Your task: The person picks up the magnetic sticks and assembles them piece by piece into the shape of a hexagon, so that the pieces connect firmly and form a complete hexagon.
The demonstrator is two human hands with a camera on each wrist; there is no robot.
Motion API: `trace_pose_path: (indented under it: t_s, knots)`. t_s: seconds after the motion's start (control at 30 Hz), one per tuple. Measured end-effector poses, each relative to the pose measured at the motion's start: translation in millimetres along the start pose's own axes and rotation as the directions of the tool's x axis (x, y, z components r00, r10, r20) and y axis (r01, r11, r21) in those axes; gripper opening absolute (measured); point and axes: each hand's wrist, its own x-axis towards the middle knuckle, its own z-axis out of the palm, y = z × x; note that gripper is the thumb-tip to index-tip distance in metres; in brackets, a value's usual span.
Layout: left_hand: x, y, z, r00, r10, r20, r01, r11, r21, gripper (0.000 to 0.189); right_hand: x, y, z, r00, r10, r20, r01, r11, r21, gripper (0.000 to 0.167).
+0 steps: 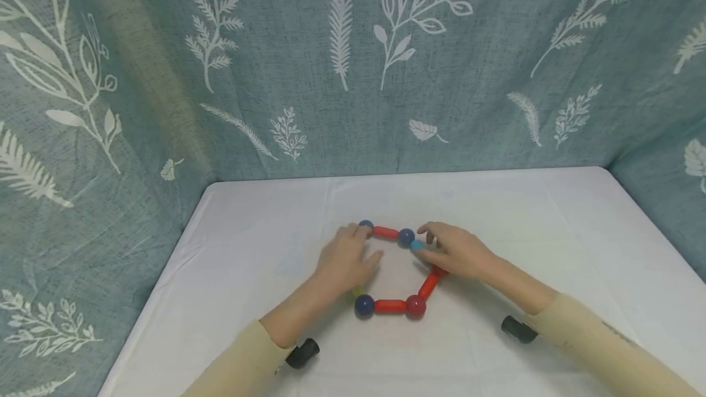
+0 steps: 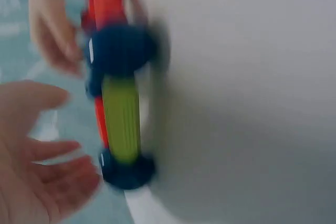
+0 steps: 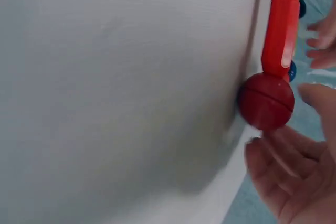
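Observation:
A ring of toy rods and balls lies on the white cloth. My left hand (image 1: 347,259) is over its left side, fingertips right at the far-left blue ball (image 1: 364,224). The left wrist view shows that hand spread beside the yellow-green rod (image 2: 122,121), which joins two blue balls. At the ring's right side is my right hand (image 1: 455,250), thumb and fingers apart around the light-blue rod (image 1: 417,245). In the right wrist view, its relaxed fingers are close to a red ball (image 3: 266,101) with a red rod (image 3: 281,32) attached. The left wrist view is blurred.
Near me, a red rod (image 1: 390,306) links a blue ball (image 1: 364,306) to a red ball (image 1: 415,307). White cloth (image 1: 265,219) covers the table, and a teal leaf-patterned curtain (image 1: 309,66) hangs behind it. Black devices (image 1: 302,353) sit at the wrists.

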Motion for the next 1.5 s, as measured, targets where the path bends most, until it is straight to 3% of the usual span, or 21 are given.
trace_pose_path:
  t_s: [0.07, 0.13, 0.23, 0.4, 0.53, 0.67, 0.9, 1.17, 1.5]
  knots:
    - [8.8, -11.7, -1.8, 0.997, -0.077, -0.001, 0.077, 0.996, 0.035, 0.039, 9.4, -1.6, 3.5, 0.998, 0.055, 0.024, -0.054, 0.997, -0.046, 0.043]
    - [15.1, -21.8, -0.1, 0.995, -0.102, 0.006, 0.102, 0.995, 0.015, 0.027, 16.6, -0.8, 6.6, 0.995, 0.084, 0.050, -0.081, 0.994, -0.072, 0.043]
    - [20.6, -30.0, 4.8, 0.997, -0.074, 0.002, 0.075, 0.996, -0.046, 0.019, 23.2, 3.7, 8.7, 0.990, 0.132, 0.057, -0.128, 0.989, -0.081, 0.040]
    - [24.3, -27.9, 12.6, 1.000, -0.010, -0.017, 0.009, 0.996, -0.084, 0.027, 25.3, 14.3, 3.8, 0.976, 0.216, 0.010, -0.216, 0.975, -0.052, 0.039]
    - [28.3, -22.5, 17.2, 1.000, -0.027, 0.002, 0.028, 0.994, -0.102, 0.037, 21.5, 22.6, -0.6, 0.969, 0.247, 0.003, -0.247, 0.969, -0.018, 0.037]
    - [37.2, -19.7, 19.2, 0.998, -0.067, 0.004, 0.067, 0.991, -0.117, 0.046, 17.6, 25.3, -4.0, 0.970, 0.238, 0.044, -0.239, 0.971, 0.026, 0.042]
    - [49.8, -17.7, 22.9, 0.999, -0.048, 0.007, 0.048, 0.993, -0.108, 0.044, 17.6, 24.8, -9.2, 0.969, 0.213, 0.122, -0.221, 0.974, 0.055, 0.057]
    - [51.5, -18.5, 25.0, 0.999, -0.046, 0.010, 0.047, 0.993, -0.109, 0.044, 22.8, 29.5, -8.6, 0.987, 0.101, 0.123, -0.111, 0.991, 0.079, 0.059]
    - [53.4, -18.5, 25.4, 0.998, -0.055, 0.007, 0.055, 0.993, -0.103, 0.045, 26.8, 32.3, -6.1, 0.986, 0.120, 0.118, -0.132, 0.986, 0.098, 0.055]
